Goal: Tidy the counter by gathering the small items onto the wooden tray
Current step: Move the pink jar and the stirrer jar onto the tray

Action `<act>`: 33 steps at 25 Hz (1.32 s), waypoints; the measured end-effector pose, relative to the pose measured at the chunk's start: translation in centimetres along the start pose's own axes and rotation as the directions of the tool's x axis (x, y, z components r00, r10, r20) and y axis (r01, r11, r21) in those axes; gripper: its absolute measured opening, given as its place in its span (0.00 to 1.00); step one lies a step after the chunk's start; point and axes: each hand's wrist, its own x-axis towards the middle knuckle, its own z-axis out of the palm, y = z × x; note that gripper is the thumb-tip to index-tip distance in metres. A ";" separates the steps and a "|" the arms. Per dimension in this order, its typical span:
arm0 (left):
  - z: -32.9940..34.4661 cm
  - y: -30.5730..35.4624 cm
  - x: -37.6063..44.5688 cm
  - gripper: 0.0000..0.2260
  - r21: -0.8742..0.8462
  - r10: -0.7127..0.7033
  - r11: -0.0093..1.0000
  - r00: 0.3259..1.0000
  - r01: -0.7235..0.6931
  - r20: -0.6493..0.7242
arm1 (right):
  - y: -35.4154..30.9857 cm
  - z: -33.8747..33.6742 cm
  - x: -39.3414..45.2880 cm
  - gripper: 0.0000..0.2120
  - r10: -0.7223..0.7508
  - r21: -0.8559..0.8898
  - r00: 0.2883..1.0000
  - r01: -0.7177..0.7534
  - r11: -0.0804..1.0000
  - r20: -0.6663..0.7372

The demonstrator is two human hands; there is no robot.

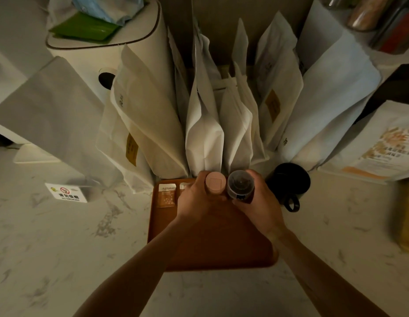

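A brown wooden tray [212, 243] lies on the marble counter in front of me. My left hand [196, 202] grips a small bottle with a pink cap [213, 184] over the tray's far edge. Right beside it, my right hand [259, 204] holds a small dark bottle with a clear cap [241, 185]. The two bottles stand upright, almost touching. A brown sachet [167, 195] lies at the tray's far left corner, and a second small packet [184, 186] beside it is partly hidden by my left hand.
Several white paper bags [203, 124] stand in a row just behind the tray. A black mug [289, 183] sits right of the tray. A no-smoking sign [66, 192] stands at left, a printed bag [381, 147] at right, a white appliance [96, 53] at back left.
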 end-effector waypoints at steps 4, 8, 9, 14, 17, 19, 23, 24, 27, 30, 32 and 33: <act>-0.2 0.2 -0.1 0.32 -0.011 0.024 1.000 1.000 -0.024 0.018 | -0.1 -0.1 -0.2 0.42 0.007 0.006 1.000 -0.007 1.000 0.009; -0.6 0.3 -2.1 0.37 0.034 0.020 0.999 0.998 -0.018 -0.062 | -0.7 -0.1 -2.2 0.47 -0.061 -0.129 0.997 0.054 0.990 -0.053; -0.9 0.2 -2.8 0.35 0.067 0.017 0.998 0.994 -0.010 -0.105 | -0.7 -0.2 -2.9 0.45 -0.123 -0.203 0.988 0.102 0.974 -0.092; -2.0 -1.2 -4.3 0.33 0.386 0.388 0.852 0.921 -0.354 -0.013 | -0.1 -0.9 -4.2 0.37 -0.357 -0.536 0.934 0.308 0.786 0.014; -2.2 -1.1 -4.2 0.33 0.417 0.398 0.818 0.913 -0.398 0.090 | 0.1 -1.1 -3.9 0.36 -0.353 -0.583 0.933 0.327 0.744 0.072; -2.0 -1.0 -4.4 0.35 0.421 0.385 0.820 0.918 -0.387 0.094 | 0.2 -1.4 -3.8 0.35 -0.338 -0.592 0.939 0.311 0.743 0.069; -1.3 -1.0 -4.8 0.39 0.408 0.359 0.837 0.928 -0.366 0.096 | 0.1 -1.9 -3.5 0.35 -0.310 -0.620 0.949 0.275 0.735 0.053; -1.1 -1.0 -4.9 0.39 0.408 0.349 0.840 0.932 -0.358 0.099 | 0.0 -1.9 -3.6 0.35 -0.305 -0.625 0.951 0.271 0.732 0.055; -0.8 -0.7 -4.9 0.39 0.407 0.333 0.848 0.939 -0.340 0.091 | -0.2 -1.9 -3.9 0.34 -0.285 -0.641 0.956 0.257 0.723 0.061; -0.8 -0.8 -4.6 0.40 0.433 0.334 0.834 0.938 -0.341 0.096 | -0.2 -2.2 -4.1 0.33 -0.267 -0.662 0.962 0.233 0.713 0.051; -1.1 -0.9 -4.5 0.41 0.450 0.336 0.821 0.934 -0.352 0.117 | -0.1 -2.5 -4.1 0.33 -0.261 -0.670 0.964 0.227 0.707 0.051; -1.2 -0.9 -4.5 0.41 0.452 0.334 0.819 0.934 -0.354 0.128 | -0.1 -2.6 -4.1 0.33 -0.258 -0.674 0.965 0.226 0.704 0.054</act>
